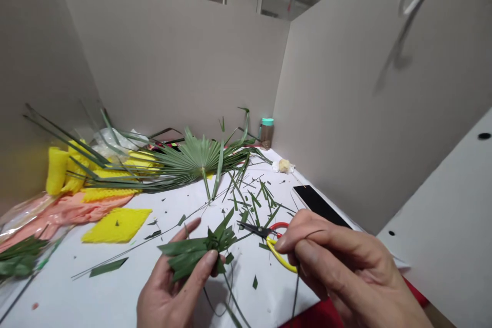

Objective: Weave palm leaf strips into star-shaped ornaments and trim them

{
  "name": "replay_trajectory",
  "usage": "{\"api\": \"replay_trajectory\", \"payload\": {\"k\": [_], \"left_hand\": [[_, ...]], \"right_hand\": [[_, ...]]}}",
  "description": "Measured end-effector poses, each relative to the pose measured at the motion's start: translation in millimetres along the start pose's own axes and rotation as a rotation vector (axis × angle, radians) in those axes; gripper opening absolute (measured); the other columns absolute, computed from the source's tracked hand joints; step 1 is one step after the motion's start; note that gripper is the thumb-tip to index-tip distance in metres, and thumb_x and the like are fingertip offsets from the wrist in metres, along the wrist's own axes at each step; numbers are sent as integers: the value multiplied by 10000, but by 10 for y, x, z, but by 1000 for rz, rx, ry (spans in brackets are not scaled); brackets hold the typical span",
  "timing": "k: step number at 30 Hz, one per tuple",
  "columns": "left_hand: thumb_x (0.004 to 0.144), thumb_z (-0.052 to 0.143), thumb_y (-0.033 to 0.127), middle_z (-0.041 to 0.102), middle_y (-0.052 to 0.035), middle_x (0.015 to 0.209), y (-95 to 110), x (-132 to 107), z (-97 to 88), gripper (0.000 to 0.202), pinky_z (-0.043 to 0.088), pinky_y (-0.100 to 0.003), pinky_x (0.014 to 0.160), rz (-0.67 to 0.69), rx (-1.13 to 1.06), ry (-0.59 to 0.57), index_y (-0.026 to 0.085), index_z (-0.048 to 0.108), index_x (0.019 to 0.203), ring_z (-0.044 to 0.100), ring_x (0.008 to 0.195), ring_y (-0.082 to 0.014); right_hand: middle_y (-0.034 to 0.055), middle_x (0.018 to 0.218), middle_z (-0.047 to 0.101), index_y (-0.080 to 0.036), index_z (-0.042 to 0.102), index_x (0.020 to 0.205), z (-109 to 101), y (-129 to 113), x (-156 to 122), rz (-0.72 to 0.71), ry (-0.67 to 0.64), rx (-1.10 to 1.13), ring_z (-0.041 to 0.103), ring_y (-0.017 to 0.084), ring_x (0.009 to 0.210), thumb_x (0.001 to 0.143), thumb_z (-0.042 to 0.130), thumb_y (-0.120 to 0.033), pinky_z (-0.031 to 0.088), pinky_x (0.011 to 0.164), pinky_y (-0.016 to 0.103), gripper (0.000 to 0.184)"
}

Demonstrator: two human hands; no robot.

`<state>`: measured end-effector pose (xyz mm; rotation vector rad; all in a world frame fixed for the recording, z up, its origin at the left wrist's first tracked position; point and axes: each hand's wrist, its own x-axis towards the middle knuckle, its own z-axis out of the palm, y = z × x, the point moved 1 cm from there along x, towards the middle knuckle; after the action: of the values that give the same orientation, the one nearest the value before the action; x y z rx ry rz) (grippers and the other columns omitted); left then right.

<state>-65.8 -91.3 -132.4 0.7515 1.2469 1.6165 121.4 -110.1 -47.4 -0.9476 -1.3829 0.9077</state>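
Observation:
My left hand point(179, 279) holds a folded piece of green palm leaf point(202, 251) between thumb and fingers, its strips fanning out to the left and a knotted part near the thumb. Thin strands trail down from it. Raised at the right, my right hand point(334, 261) is closed in a pinch on a thin dark strand point(295, 294), which hangs below the fingers. Scissors point(265, 233) with red and yellow handles show just left of that hand, blades pointing at the leaf piece. The hand partly hides the handles, and I cannot tell whether it holds them.
A large fan palm leaf point(200, 156) lies at the back. Leaf scraps point(255, 202) litter the white table point(154, 277). Yellow foam netting point(117, 225) and pink cloth point(73, 210) are left. A bottle point(266, 133) and black phone-like slab point(319, 205) stand near the right partition point(365, 102).

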Motion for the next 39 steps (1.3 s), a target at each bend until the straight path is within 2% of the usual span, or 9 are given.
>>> {"api": "replay_trajectory", "payload": {"k": [2,5,12,15,18,21,27,32,39], "left_hand": [[646,898,328,803,-21,923,69,-53,74,834,573,-196,690,-34,-37,-40,286,553,1405,733,760,-161],[709,854,290,783,17,816,146,-126,163,918,562,-194,665,-28,-42,-82,356,396,1502,724,689,-141],[731,820,234,733,29,725,195,-214,211,1014,548,-208,528,54,-15,-158,331,259,1570,662,546,-139],[722,822,205,733,40,721,192,-210,197,878,536,-183,526,70,-49,-125,335,440,1503,643,536,-112],[737,814,226,768,6,742,156,-169,142,422,553,-207,591,69,19,-212,298,774,1150,667,559,-121],[765,787,256,803,-48,817,114,-127,70,104,557,-247,658,123,163,-308,270,848,847,697,646,-166],[832,720,333,779,-64,784,93,-123,35,159,535,-284,662,127,112,-267,233,840,862,673,652,-189],[806,771,340,784,-56,874,88,-99,-2,128,523,-259,760,130,148,-325,259,843,874,702,838,-210],[778,796,392,772,-31,829,-10,-25,-67,160,512,-219,746,79,93,-311,262,834,864,700,820,-182]], "right_hand": [[16,696,632,-268,807,768,-7,-4,9,126,-9,81,505,104,582,851,755,-368,396,487,185,139],[-5,624,609,-224,767,801,-10,16,81,262,-82,157,488,77,531,850,773,-407,353,448,152,189],[-47,547,601,-197,666,811,57,157,272,195,-222,175,456,53,465,918,709,-366,363,436,142,205],[-48,539,614,-189,652,795,110,162,298,195,-219,113,462,51,461,920,691,-355,385,444,138,212],[-39,549,634,-186,646,787,179,133,324,202,-219,60,516,69,487,903,688,-337,425,467,151,195],[-32,564,657,-186,634,775,258,103,351,218,-251,15,551,80,512,895,677,-311,446,491,161,179],[-43,549,647,-197,614,726,382,102,394,215,-279,-76,579,93,481,893,633,-229,447,470,186,171],[-37,584,641,-194,635,751,423,207,460,195,-305,-122,615,109,536,882,632,-229,456,483,194,136],[-39,627,653,-185,642,711,435,286,555,13,-212,-344,618,121,589,856,631,-125,468,595,250,158]]}}
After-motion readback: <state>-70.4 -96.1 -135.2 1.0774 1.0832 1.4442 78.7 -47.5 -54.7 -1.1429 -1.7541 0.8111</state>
